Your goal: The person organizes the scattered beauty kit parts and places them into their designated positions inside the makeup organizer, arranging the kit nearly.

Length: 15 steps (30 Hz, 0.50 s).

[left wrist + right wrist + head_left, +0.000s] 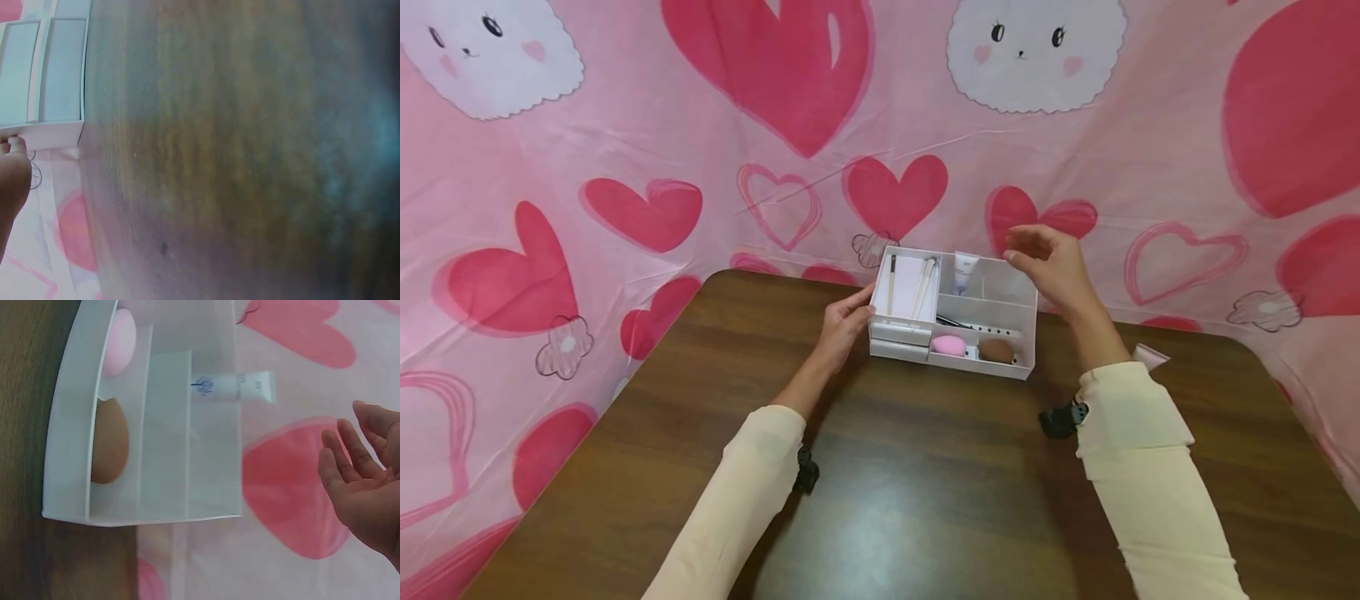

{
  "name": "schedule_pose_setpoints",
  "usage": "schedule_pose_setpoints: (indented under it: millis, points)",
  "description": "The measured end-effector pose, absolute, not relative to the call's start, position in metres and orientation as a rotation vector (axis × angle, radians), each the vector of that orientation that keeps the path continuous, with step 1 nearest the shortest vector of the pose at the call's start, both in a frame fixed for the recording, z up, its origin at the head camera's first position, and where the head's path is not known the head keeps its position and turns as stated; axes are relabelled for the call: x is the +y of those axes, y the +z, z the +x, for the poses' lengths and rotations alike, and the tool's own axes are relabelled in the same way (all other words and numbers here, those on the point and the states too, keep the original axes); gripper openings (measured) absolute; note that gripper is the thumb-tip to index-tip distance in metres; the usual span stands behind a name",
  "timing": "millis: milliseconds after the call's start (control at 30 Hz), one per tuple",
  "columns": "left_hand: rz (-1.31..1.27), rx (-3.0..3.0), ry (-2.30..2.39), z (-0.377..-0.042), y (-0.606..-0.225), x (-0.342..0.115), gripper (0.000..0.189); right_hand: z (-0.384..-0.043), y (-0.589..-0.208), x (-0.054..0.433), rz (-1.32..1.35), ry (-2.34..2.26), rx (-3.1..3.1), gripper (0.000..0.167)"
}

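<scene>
A white desktop organizer stands at the back of the table, with two drawers at its left front. My left hand rests against the organizer's left side, its fingertips touching the wall. Above the back right corner, my right hand is raised, holding nothing, fingers loosely bent. A white tube stands in a back compartment near that hand. In the front compartment lie a pink makeup sponge and a brown one. Slim brushes lie in the top left tray, and a dark pencil-like item lies in the middle compartment.
Another pale tube lies on the brown wooden table, beyond my right sleeve. A pink cloth with hearts hangs behind the table's back edge. Dark wrist devices sit on both sleeves.
</scene>
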<state>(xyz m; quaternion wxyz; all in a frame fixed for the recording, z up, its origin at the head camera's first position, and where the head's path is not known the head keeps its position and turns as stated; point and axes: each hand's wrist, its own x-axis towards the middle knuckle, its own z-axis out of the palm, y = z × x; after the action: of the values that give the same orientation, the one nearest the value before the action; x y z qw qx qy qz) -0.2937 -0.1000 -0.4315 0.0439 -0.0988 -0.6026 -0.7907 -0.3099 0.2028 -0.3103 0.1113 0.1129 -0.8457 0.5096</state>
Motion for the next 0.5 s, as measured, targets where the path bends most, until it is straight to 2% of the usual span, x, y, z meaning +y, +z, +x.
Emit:
schedule_pose_setpoints:
  millis: [500]
  points:
    - [-0.294, -1.833, -2.433, -0.292, -0.431, -0.1, 0.048, -0.241, -0.29, 0.221, 0.481, 1.346, -2.472, 0.035]
